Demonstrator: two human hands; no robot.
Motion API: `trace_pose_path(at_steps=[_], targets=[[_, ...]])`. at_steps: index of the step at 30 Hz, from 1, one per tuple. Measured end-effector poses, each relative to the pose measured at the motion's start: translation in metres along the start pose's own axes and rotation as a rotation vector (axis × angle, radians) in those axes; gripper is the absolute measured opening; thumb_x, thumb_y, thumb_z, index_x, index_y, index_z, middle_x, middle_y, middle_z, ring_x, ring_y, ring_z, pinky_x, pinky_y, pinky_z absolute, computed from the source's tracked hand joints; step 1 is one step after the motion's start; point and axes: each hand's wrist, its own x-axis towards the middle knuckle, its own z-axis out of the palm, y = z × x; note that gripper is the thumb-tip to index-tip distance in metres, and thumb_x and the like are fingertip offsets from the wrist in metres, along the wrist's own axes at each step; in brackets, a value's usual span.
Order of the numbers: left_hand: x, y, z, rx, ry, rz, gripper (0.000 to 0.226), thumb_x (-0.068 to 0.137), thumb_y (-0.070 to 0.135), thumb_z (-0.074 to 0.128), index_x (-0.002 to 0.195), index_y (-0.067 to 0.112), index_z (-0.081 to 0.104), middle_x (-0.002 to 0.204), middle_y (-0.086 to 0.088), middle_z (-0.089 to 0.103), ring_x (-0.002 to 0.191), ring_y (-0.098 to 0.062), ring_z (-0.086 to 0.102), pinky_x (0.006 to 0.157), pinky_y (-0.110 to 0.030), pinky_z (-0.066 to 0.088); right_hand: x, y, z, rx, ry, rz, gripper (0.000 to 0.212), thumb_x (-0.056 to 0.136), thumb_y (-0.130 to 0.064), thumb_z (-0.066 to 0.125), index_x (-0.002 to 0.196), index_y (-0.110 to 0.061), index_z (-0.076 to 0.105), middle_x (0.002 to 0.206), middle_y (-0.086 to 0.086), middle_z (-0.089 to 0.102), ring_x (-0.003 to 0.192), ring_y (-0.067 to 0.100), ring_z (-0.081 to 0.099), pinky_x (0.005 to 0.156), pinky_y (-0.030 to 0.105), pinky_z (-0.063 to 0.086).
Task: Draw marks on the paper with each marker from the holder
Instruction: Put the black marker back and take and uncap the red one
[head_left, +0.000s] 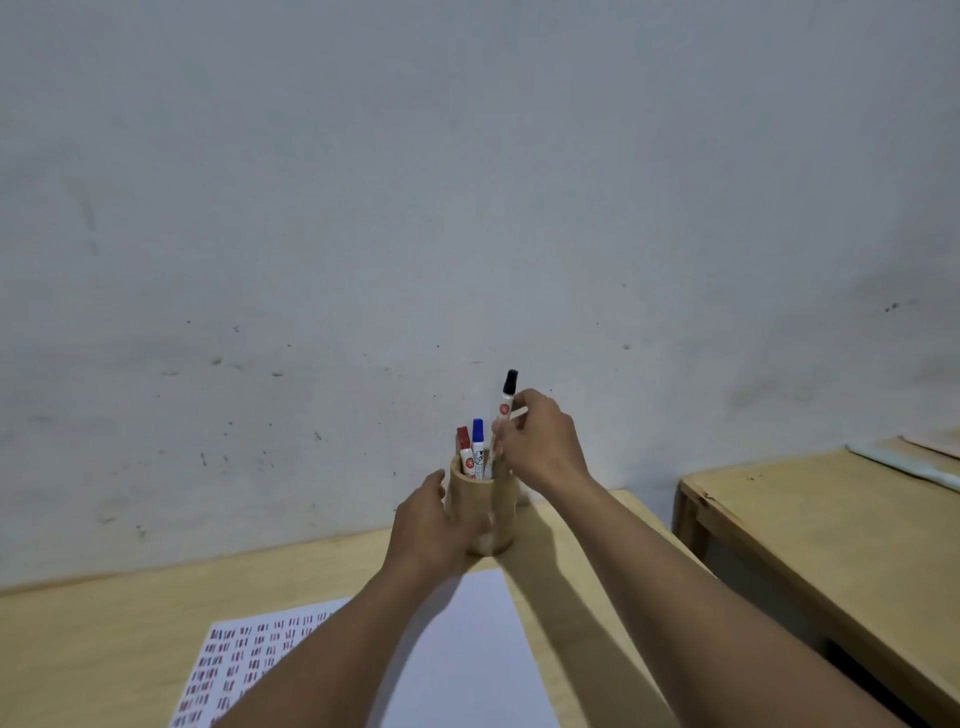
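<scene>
A round wooden holder (498, 506) stands at the far edge of the table, near the wall. My left hand (431, 525) wraps around its left side. In the holder stand a red-capped marker (464, 449) and a blue-capped marker (478, 447). My right hand (540, 441) pinches a black-capped marker (508, 397), which is raised partly above the holder's rim, cap up. A white paper (467, 649) lies on the table in front of the holder, under my forearms. Its left half carries several rows of short red and dark marks.
The wooden table (104, 623) ends at a pale wall (467, 208) right behind the holder. A second wooden table (831, 519) stands to the right across a narrow gap, with a pale flat object (904, 462) at its far edge.
</scene>
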Motion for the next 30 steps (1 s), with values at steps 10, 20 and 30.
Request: trace_pose_path(at_steps=[10, 20, 30], targets=[[0.000, -0.014, 0.010, -0.053, -0.003, 0.049, 0.035, 0.073, 0.024, 0.081, 0.102, 0.031, 0.061, 0.087, 0.025, 0.064, 0.079, 0.008, 0.060, 0.054, -0.004, 0.043, -0.002, 0.018, 0.028, -0.133, 0.008, 0.036, 0.021, 0.096, -0.016, 0.061, 0.115, -0.017, 0.052, 0.094, 0.002, 0.065, 0.079, 0.020, 0.064, 0.062, 0.031, 0.049], [-0.006, -0.014, 0.010, 0.006, 0.040, 0.067, 0.036, 0.077, 0.004, 0.062, 0.104, 0.028, 0.067, 0.083, 0.017, 0.067, 0.074, -0.002, 0.063, 0.058, -0.009, 0.048, -0.009, 0.003, 0.048, -0.391, 0.016, -0.088, 0.022, 0.096, -0.034, 0.055, 0.084, -0.018, 0.065, 0.081, 0.001, 0.067, 0.068, 0.024, 0.057, 0.059, 0.030, 0.039], [-0.010, -0.010, 0.012, -0.025, 0.045, 0.047, 0.033, 0.080, 0.004, 0.061, 0.106, 0.023, 0.067, 0.089, 0.012, 0.069, 0.086, -0.014, 0.068, 0.077, -0.033, 0.058, -0.013, 0.003, 0.049, -0.363, 0.036, -0.063, 0.030, 0.094, -0.031, 0.057, 0.067, -0.020, 0.047, 0.067, -0.005, 0.052, 0.058, 0.017, 0.051, 0.047, 0.026, 0.027]])
